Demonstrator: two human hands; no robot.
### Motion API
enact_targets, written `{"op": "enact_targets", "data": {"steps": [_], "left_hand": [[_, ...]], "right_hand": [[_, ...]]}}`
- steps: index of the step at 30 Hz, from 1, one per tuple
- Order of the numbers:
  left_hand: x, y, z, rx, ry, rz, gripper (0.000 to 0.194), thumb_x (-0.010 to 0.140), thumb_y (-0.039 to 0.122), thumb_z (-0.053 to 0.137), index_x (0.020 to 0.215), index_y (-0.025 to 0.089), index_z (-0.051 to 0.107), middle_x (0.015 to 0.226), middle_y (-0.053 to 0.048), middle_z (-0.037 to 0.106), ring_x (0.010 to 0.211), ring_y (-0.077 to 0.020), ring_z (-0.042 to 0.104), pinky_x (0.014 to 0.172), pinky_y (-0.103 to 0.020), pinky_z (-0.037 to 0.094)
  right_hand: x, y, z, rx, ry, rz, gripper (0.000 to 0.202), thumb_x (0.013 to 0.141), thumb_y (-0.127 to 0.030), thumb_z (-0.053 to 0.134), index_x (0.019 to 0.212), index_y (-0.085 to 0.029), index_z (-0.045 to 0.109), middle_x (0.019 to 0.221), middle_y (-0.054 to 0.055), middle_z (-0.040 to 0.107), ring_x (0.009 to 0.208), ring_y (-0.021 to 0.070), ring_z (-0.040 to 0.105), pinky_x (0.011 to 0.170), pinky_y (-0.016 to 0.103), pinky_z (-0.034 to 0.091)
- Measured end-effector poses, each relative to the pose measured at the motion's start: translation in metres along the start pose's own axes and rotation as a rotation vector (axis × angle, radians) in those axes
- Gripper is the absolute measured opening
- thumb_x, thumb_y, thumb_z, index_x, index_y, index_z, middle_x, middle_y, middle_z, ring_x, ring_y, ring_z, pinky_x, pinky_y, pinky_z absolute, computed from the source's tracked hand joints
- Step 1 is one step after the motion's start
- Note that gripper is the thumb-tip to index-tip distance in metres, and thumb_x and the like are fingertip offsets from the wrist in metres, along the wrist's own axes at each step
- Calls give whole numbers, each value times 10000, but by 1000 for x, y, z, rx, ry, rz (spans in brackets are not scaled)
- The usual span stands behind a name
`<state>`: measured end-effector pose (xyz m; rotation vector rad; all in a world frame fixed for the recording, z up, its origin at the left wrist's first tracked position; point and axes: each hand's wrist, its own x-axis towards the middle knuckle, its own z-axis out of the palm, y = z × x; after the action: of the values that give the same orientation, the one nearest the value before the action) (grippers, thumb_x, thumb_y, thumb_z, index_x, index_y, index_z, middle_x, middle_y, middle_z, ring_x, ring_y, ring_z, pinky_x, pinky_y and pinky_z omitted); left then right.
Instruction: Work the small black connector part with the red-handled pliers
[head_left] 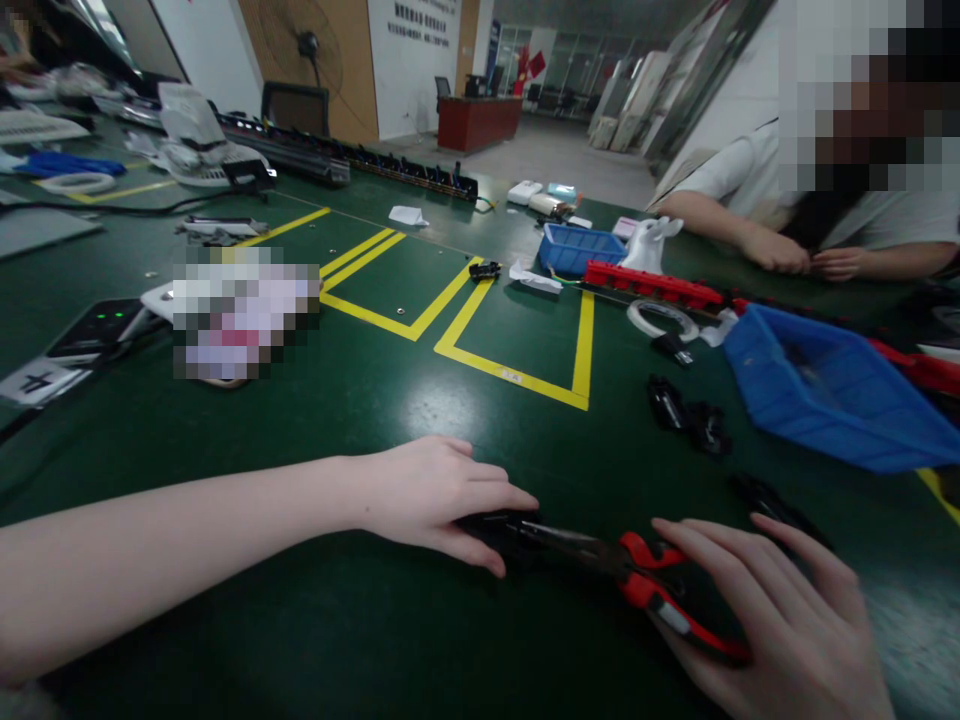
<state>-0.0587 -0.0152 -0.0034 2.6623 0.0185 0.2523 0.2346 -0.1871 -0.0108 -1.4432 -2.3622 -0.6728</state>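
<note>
My left hand (457, 500) reaches in from the left with its fingers closed around a small black plastic part (499, 530) on the green table. Long-nose pliers (630, 570) with red handles are in my right hand (795, 610), at the lower right. The tips of their jaws meet the right end of the black part; whether they grip it or only touch it I cannot make out. Several similar black parts (686, 415) lie beyond my right hand, and another dark piece (772, 500) is partly hidden behind its fingers.
A large blue bin (832, 400) stands at the right, with a red strip (652, 285) behind it. Farther back are a small blue basket (581, 248) and a white tape roll (660, 320). A blurred-out phone (247, 320) rests at the left. Another person's hands (810, 258) are across the table.
</note>
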Motion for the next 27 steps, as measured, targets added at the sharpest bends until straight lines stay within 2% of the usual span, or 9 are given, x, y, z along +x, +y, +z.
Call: {"op": "enact_targets", "data": {"steps": [7,13,22,27], "left_hand": [[0,1,0,35,-6,-8,552,966,510,599,1368,141,509,1083,-70,716,795,-181,666,696,-291,449],[0,0,-1,-38,-12,-20,561,930,503,659,1356,167,515,1119,-71,723,851,-189,692,761,-286,472],[1,2,-2,-61,-2,-42,460,942,400,664,1315,163,535,1117,-42,724,835,-165,686,748,-284,469],[0,2,-2,-46,-2,-28,470,954,426,646,1324,162,527,1115,-52,721,830,-174,681,750,-290,467]], "right_hand": [[-2,-2,-1,21,-32,24,318,895,-242,568,1190,-125,597,1036,132,699,883,260,661,846,455,424],[-4,-7,0,78,-27,122,302,908,-245,552,1195,-161,597,1065,131,693,909,278,661,878,471,415],[-2,-2,1,90,-37,47,346,876,-256,585,1199,-131,590,1045,136,696,888,272,671,859,454,416],[1,-2,1,95,-22,42,313,886,-256,558,1170,-130,594,1017,132,704,868,265,676,846,452,419]]}}
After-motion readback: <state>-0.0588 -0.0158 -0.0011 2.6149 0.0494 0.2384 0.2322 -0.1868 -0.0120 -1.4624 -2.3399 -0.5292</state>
